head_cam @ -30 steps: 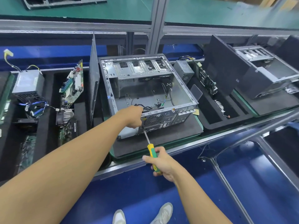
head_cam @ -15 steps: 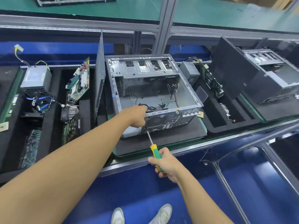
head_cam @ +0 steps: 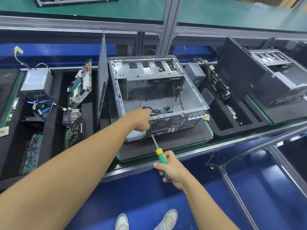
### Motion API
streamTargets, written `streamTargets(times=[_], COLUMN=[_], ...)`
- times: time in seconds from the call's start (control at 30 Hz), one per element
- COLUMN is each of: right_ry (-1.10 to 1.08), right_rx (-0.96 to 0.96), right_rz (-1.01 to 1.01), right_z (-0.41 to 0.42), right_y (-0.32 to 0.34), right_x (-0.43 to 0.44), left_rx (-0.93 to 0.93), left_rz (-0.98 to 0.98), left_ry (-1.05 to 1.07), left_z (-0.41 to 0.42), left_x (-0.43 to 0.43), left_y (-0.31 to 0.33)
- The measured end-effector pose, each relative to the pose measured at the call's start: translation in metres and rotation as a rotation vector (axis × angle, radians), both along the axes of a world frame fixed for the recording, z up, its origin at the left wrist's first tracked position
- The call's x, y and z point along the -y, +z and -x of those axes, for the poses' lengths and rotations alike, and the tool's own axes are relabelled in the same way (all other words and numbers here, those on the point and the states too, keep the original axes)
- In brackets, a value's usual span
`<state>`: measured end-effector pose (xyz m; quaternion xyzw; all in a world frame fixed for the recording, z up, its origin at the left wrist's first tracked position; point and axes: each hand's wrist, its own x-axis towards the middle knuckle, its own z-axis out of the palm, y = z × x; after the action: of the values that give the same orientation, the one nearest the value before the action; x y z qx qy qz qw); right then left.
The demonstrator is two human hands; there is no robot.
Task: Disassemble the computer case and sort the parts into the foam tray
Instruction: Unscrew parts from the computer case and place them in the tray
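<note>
An open grey computer case [head_cam: 191, 90] lies on its side on a black foam pad, its rear panel facing me. My left hand [head_cam: 141, 119] grips the near rear edge of the case, by the black cables. My right hand [head_cam: 171, 168] holds a green and yellow screwdriver [head_cam: 160, 155]; its shaft points up to the rear panel just below my left hand, the tip hidden there. The black foam tray [head_cam: 54, 100] on the left holds a power supply [head_cam: 37, 83], a motherboard [head_cam: 81, 85], a heatsink [head_cam: 73, 114] and the side panel [head_cam: 102, 77] standing upright.
A second foam tray [head_cam: 221, 130] at the right holds another power supply [head_cam: 195, 74] and a board [head_cam: 217, 83]. Another case [head_cam: 274, 80] with a dark panel stands at far right. A metal conveyor rail [head_cam: 199, 151] runs along the near edge. My shoes show below.
The view has shifted slightly, so the case sits a little further right in frame. Both hands keep their grips; the screwdriver stays at the rear panel.
</note>
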<state>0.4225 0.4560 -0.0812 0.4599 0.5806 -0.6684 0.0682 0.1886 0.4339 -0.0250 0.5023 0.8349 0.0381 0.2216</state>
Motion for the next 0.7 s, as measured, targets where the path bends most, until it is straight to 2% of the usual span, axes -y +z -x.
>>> streamTargets(times=[0.17,0.33,0.5,0.63,0.7], right_ry=[-0.095,-0.032,0.015,-0.034,-0.023], right_rx=[0.022,-0.023,0.012,0.03,0.056], right_rz=[0.168,0.117,0.041,0.151,0.117], right_z=[0.0043,0.0021,0.0097,0.0102,0.008], right_y=[0.004,0.0027,0.0057,0.005,0.0053], right_x=[-0.0024,-0.0014,-0.0008,-0.0071,-0.0081], left_rx=[0.005,0.015,-0.001,0.005,0.009], left_rz=[0.009,0.004,0.005,0.015,0.017], left_ry=[-0.005,-0.003,0.001,0.008,0.007], left_z=[0.0008,0.0001,-0.0013,-0.0016,-0.0018], left_x=[0.0004,0.0006,0.0019,0.0025,0.0024], left_y=[0.001,0.002,0.004,0.0062,0.0064])
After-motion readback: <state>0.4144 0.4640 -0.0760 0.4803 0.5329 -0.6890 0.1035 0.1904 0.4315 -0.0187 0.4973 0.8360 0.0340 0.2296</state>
